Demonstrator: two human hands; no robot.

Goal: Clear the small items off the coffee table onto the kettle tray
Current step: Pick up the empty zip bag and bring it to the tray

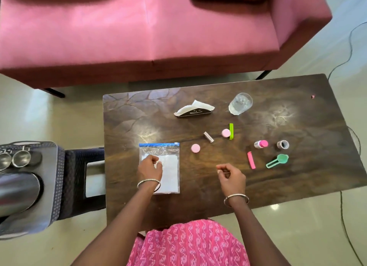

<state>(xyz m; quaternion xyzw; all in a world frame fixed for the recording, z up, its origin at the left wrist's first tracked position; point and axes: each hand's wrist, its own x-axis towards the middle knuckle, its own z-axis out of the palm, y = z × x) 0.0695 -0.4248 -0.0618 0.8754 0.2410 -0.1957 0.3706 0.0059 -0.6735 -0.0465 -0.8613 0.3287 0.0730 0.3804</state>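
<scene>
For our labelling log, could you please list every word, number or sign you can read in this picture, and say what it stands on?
No words or numbers can be read.
On the black triangular napkin holder: a pale face-like mark, no letters.
On the clear zip bag with a blue seal strip: white panel, too blurred to read.
On the small white bottle with a pink cap: label too small to read.

The tabletop (297, 176) is dark brown with a veined grain. Near its front edge a clear bag (170, 150) carries a blue strip. Toward the right edge are pink caps (195, 148), a pink clip (251, 160), a lime clip (231, 131) and a green spoon (277, 161). The sofa (139, 27) is pink.
</scene>
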